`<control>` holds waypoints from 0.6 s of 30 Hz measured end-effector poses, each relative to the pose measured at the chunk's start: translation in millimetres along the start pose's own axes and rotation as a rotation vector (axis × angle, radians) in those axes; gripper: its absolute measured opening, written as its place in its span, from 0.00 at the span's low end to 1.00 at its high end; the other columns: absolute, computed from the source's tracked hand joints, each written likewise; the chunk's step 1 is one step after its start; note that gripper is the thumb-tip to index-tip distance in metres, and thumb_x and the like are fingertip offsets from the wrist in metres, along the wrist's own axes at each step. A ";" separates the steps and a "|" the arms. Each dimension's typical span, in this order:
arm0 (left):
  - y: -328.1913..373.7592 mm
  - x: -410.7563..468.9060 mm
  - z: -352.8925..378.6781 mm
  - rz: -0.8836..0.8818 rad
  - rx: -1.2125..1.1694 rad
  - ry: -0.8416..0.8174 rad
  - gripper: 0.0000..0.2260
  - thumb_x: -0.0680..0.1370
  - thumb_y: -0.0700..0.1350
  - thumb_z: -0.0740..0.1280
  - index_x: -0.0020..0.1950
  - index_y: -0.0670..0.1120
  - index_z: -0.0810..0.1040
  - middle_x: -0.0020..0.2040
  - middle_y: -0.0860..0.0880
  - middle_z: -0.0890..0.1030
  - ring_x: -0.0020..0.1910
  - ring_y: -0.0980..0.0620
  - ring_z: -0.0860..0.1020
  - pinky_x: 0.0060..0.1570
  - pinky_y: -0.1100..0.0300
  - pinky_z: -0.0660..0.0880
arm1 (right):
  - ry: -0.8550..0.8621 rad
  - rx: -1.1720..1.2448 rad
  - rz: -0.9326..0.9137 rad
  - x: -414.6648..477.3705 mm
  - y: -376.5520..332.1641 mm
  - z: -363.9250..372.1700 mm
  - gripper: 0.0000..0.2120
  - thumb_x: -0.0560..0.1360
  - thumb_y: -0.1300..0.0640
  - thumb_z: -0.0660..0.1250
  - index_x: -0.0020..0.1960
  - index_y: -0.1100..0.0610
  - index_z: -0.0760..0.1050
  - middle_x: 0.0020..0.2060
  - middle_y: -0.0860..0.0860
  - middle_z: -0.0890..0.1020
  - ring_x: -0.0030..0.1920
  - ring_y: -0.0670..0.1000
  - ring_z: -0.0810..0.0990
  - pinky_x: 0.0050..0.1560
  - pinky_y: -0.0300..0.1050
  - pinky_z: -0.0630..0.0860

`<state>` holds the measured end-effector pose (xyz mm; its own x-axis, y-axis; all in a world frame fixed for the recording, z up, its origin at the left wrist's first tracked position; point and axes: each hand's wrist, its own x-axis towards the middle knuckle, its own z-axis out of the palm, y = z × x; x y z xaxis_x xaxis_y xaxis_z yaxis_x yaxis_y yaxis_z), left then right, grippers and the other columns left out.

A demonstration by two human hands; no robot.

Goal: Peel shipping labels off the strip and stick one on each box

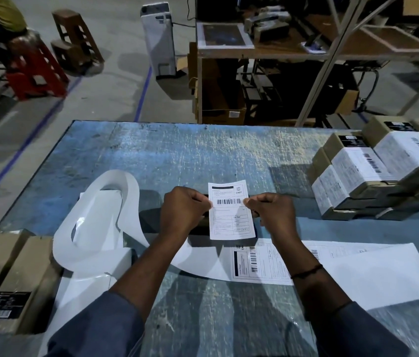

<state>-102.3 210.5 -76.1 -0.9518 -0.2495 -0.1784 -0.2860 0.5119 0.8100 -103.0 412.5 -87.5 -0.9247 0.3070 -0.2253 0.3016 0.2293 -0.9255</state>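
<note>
1. At mid-table, in front of the person: label [231,215], one, white, barcode side up, off the strip and held level between both hands. Judged: kept taut and flat so it goes down without creases.
2. Left hand [182,210]: fingers curled, pinching the label's left edge beside the barcode.
3. Right hand [272,215]: fingers curled, pinching the right edge opposite. The grip is at the margins only, probably to keep the sticky side off the skin.
4. Dark shape [199,226]: under the label, between the hands, mostly hidden. Probably the box due for this label. Whether the label touches it cannot be told.
5. Strip [262,264]: flat along the near side of the table, passing under the right forearm, with printed labels on it. Judged: kept close for the next peel.
6. Liner [100,222]: the strip's spent white backing, curling in loose loops to the left, pushed clear of the work spot.
7. Labelled boxes [357,171]: stacked at the table's right end, white barcoded labels on their top faces. Judged: finished stock, set apart.
8. Bare boxes [10,279]: brown, at the near left corner, no white label visible. Judged: waiting their turn.
9. Table [151,150]: blue, heavily scratched.
</note>
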 end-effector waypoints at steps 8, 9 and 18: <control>4.8 -2.4 4.1 -0.018 0.080 0.019 0.07 0.72 0.45 0.78 0.35 0.53 0.86 0.35 0.57 0.86 0.30 0.65 0.80 0.27 0.69 0.70 | 0.012 -0.027 0.064 4.1 6.0 0.7 0.05 0.71 0.58 0.79 0.40 0.58 0.85 0.33 0.54 0.86 0.30 0.48 0.80 0.26 0.37 0.74; 4.8 -2.4 4.2 -0.019 0.082 0.019 0.07 0.72 0.45 0.78 0.34 0.53 0.86 0.34 0.57 0.86 0.29 0.65 0.81 0.27 0.68 0.70 | 0.010 -0.024 0.071 4.2 6.4 0.6 0.05 0.71 0.58 0.79 0.40 0.58 0.85 0.33 0.54 0.86 0.30 0.48 0.80 0.27 0.38 0.75; 7.0 -2.7 3.6 -0.023 0.095 0.025 0.05 0.72 0.44 0.77 0.35 0.50 0.87 0.30 0.58 0.83 0.29 0.67 0.79 0.20 0.74 0.65 | 0.003 -0.045 0.078 5.1 5.0 1.7 0.05 0.71 0.58 0.79 0.38 0.57 0.84 0.33 0.56 0.86 0.31 0.52 0.80 0.31 0.44 0.76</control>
<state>-102.1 217.7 -71.9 -0.9423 -0.2816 -0.1811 -0.3177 0.5812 0.7492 -106.7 413.6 -93.8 -0.8972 0.3286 -0.2951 0.3830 0.2462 -0.8903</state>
